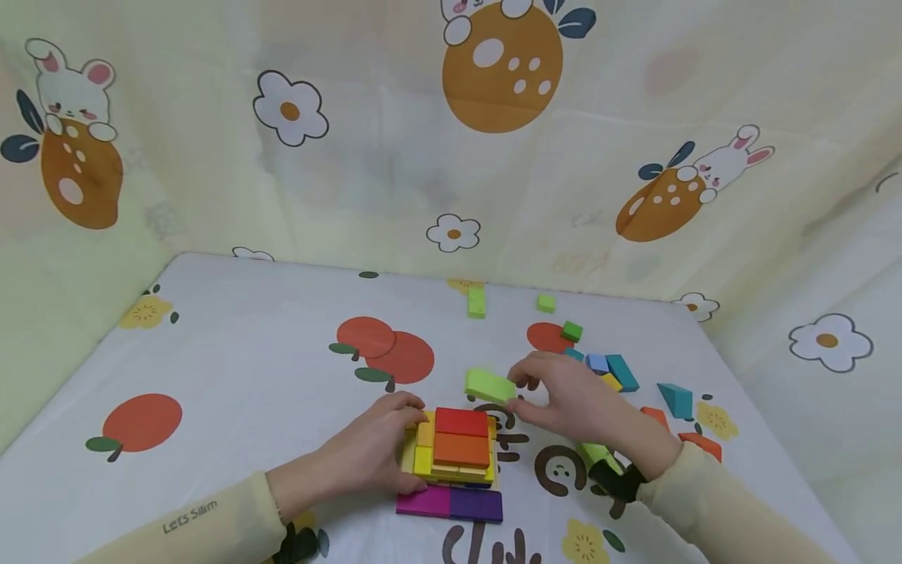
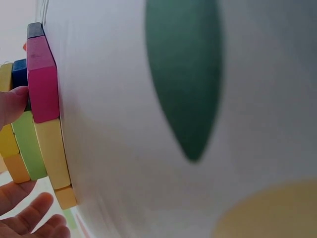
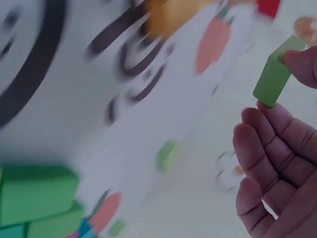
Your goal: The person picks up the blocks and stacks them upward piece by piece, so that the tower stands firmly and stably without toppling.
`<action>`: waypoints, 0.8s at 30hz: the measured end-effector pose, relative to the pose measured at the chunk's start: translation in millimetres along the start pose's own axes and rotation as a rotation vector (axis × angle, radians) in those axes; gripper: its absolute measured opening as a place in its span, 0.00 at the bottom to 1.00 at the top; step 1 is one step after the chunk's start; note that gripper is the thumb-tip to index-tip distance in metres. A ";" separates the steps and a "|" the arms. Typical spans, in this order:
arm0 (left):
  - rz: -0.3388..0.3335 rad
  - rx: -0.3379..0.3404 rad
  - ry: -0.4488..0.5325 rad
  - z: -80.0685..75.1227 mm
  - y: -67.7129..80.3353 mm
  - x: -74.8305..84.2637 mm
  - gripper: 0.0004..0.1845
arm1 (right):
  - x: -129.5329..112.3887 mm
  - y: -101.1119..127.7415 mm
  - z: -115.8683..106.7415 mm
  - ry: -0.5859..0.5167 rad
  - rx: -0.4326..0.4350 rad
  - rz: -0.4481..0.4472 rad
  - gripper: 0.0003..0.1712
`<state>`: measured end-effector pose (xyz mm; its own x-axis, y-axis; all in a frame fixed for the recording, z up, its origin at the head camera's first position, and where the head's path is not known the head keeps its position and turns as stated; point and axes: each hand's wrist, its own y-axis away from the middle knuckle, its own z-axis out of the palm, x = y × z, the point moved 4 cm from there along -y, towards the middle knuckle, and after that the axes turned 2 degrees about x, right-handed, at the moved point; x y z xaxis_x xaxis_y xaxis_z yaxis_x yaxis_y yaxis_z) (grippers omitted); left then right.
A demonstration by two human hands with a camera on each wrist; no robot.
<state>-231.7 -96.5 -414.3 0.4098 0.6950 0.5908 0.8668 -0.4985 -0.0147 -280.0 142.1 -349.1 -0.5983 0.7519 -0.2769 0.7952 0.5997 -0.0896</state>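
A layered stack of building blocks (image 1: pixel 460 449), red and orange on top with yellow beneath, sits in front of me. A magenta block (image 1: pixel 424 501) and a purple block (image 1: pixel 476 505) show at its near side. My left hand (image 1: pixel 373 439) grips the stack's left side. The left wrist view shows its thumb near a navy block (image 2: pixel 20 73) and a finger at an orange block (image 2: pixel 17 168). Just beyond the stack, my right hand (image 1: pixel 574 395) pinches a light green block (image 1: pixel 489 385) between thumb and fingertips, raised off the table in the right wrist view.
Loose blocks lie to the right, among them a teal triangular block (image 1: pixel 675 400), a teal block (image 1: pixel 623 373) and an orange block (image 1: pixel 701 446). Small green blocks, including one (image 1: pixel 476 302), lie near the table's back edge. A patterned cloth (image 1: pixel 380 188) hangs behind.
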 end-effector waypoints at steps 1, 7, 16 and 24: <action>0.001 0.002 0.002 -0.4 0.2 0.1 0.36 | -7.3 0.3 -1.2 -0.002 -0.013 -0.024 0.12; 0.009 0.009 0.022 -1.0 0.5 -0.1 0.36 | -34.2 -1.6 2.9 0.068 -0.063 -0.138 0.15; 0.020 0.012 0.016 0.0 -0.1 -0.3 0.36 | -36.9 -3.2 7.6 0.080 -0.077 -0.133 0.15; 0.032 0.017 0.011 -0.3 0.4 -0.1 0.36 | -37.1 -3.1 8.5 0.070 -0.107 -0.110 0.15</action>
<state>-231.4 -96.9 -414.1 0.4346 0.6732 0.5983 0.8580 -0.5115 -0.0478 -259.4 110.1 -346.7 -0.6897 0.6950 -0.2033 0.7115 0.7026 -0.0122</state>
